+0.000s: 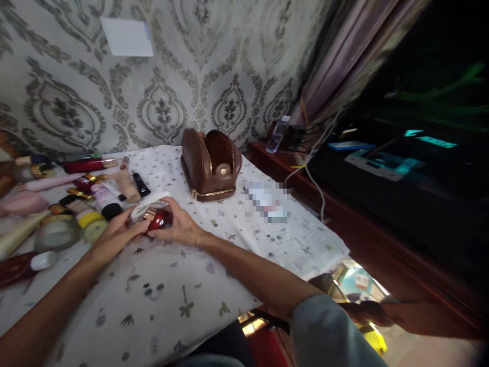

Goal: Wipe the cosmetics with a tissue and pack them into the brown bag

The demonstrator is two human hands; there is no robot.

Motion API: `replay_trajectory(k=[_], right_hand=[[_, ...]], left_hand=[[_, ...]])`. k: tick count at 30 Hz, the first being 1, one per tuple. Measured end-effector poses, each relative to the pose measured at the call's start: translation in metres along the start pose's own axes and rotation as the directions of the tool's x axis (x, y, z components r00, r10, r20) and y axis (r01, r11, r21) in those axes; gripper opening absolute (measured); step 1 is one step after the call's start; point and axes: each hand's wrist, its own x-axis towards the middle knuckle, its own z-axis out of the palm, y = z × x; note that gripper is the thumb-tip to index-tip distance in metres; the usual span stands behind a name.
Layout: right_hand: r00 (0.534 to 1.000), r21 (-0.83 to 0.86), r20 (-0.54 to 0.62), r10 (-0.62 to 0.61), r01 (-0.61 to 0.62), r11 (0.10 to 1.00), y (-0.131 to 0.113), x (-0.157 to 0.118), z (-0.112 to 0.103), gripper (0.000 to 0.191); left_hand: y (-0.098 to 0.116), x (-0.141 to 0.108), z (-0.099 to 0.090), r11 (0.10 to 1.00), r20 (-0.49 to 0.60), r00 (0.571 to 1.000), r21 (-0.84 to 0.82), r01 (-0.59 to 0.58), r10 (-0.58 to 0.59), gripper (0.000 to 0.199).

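Observation:
Both hands meet above the near left part of the table, around a small glossy red bottle (159, 221) with a rose-gold part. My right hand (182, 224) is closed round the bottle's right side. From the left, my left hand (119, 227) grips the bottle's gold end together with a white cloth (153, 201), which lies over the top. The fingers partly hide the bottle. Just left of the hands lie a jar with a yellow band (92, 227), a purple-white tube with a black cap (106, 200) and a black tube (141, 184).
A brown toiletry bag (195, 165) stands unzipped toward the wall. Many cosmetics, including a frosted jar (57, 233), crowd the table's left side. A blurred-out flat item (269, 201) lies right of the bag. A clear bottle (278, 135) and cables stand on the dark red cabinet (263, 153).

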Motion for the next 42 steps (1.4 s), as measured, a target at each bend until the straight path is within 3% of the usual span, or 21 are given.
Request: replay_trajectory(k=[4,8,15,20,22,25,28,31,36,39,42], right_hand=[[1.000,-0.074,-0.016,-0.002,0.001,0.997,0.004,0.000,0.001,0.102],[0.999,-0.041,-0.010,0.036,-0.037,0.999,0.006,0.000,0.000,0.098],[0.999,0.049,0.008,0.034,-0.035,0.998,0.006,0.000,-0.001,0.087],[0.999,0.091,-0.018,0.031,-0.029,0.995,0.007,0.000,0.002,0.082],[0.998,0.113,-0.007,0.064,-0.062,0.992,0.005,0.000,0.002,0.081],[0.991,0.213,0.023,0.128,-0.130,0.968,0.000,0.000,0.001,0.083],[0.978,0.341,0.007,0.207,-0.197,0.919,-0.003,0.002,0.000,0.093],[0.965,0.426,0.022,0.260,-0.245,0.871,-0.002,0.004,-0.001,0.097],[0.966,0.491,0.030,0.256,-0.237,0.839,0.003,0.009,-0.002,0.076],[0.971,0.490,0.027,0.237,-0.220,0.844,0.000,0.007,-0.003,0.064],[0.971,0.500,0.084,0.225,-0.236,0.833,-0.006,0.004,-0.005,0.069]], left_hand=[[-0.013,0.005,0.001,0.999,-0.011,1.000,-0.044,-0.027,0.026,0.053],[-0.016,0.005,-0.001,0.996,0.016,0.998,-0.066,-0.057,0.058,0.046],[-0.007,0.000,-0.004,0.997,0.031,0.997,0.008,-0.076,0.075,0.051],[-0.007,0.000,-0.001,0.986,-0.033,0.993,0.125,-0.111,0.116,0.057],[-0.008,0.000,-0.001,0.961,-0.046,0.980,0.210,-0.179,0.193,0.056],[-0.009,-0.001,-0.004,0.915,0.043,0.956,0.277,-0.292,0.292,0.054],[-0.012,-0.002,-0.009,0.901,0.154,0.940,0.272,-0.338,0.306,0.055],[-0.016,0.000,-0.013,0.875,0.182,0.924,0.303,-0.378,0.336,0.054],[-0.022,0.006,-0.011,0.763,0.141,0.867,0.424,-0.489,0.477,0.056],[-0.021,0.005,-0.007,0.777,0.098,0.882,0.436,-0.454,0.460,0.056],[-0.017,0.003,-0.005,0.840,0.044,0.919,0.391,-0.377,0.392,0.054]])
